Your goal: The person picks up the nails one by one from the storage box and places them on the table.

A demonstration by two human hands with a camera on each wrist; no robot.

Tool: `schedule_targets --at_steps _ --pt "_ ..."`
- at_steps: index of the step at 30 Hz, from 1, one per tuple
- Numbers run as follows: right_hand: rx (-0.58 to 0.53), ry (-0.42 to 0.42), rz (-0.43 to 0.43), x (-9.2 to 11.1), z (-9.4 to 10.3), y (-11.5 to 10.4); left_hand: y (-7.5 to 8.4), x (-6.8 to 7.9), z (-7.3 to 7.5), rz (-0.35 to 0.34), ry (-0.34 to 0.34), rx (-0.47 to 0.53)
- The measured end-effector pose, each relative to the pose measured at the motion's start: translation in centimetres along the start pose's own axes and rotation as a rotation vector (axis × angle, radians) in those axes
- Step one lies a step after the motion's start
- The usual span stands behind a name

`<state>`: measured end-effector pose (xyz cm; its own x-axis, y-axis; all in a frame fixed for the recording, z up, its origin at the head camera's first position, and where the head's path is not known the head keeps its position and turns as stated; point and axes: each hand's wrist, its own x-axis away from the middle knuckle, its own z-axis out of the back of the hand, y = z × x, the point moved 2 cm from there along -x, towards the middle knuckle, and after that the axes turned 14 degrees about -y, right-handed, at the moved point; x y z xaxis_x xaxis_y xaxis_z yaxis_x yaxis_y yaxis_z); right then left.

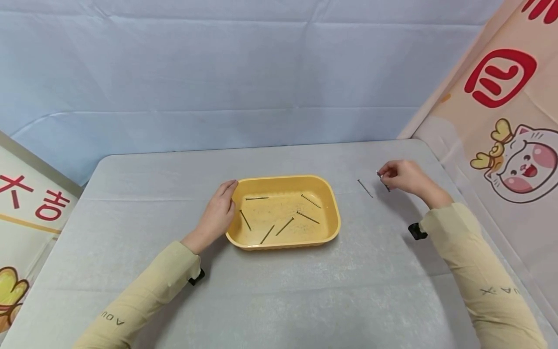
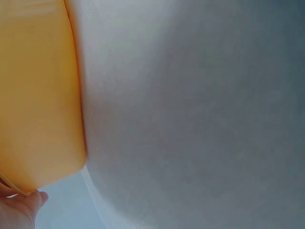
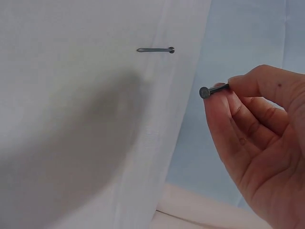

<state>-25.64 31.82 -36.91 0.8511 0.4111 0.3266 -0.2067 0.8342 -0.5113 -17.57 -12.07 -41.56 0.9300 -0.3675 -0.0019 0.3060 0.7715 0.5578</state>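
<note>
A yellow plastic tray [image 1: 279,245] stands on the table with several nails lying scattered on its bottom, one of them a nail [image 1: 285,226] near the middle. At the tray's left side my left hand [image 1: 218,208] holds the rim; the left wrist view shows only part of that hand [image 2: 19,207] at the tray's corner. To the right of the tray, my right hand [image 1: 405,177] pinches a nail [image 3: 205,92] between thumb and fingertips, its flat head sticking out. Just left of this hand a loose nail [image 1: 365,188] lies on the table.
A grey cloth covers the table [image 1: 279,300]. Behind it hangs a pale blue cloth backdrop [image 1: 261,72]. Printed panels with red characters and cartoon figures stand at both sides, the right panel [image 1: 471,160] close to the table's edge.
</note>
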Motion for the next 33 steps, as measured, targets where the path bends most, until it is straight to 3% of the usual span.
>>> schedule_targets --at_steps 33 --pt "-0.044 -0.102 -0.13 0.8 -2.3 2.7 -0.5 -0.4 -0.1 -0.006 0.025 -0.008"
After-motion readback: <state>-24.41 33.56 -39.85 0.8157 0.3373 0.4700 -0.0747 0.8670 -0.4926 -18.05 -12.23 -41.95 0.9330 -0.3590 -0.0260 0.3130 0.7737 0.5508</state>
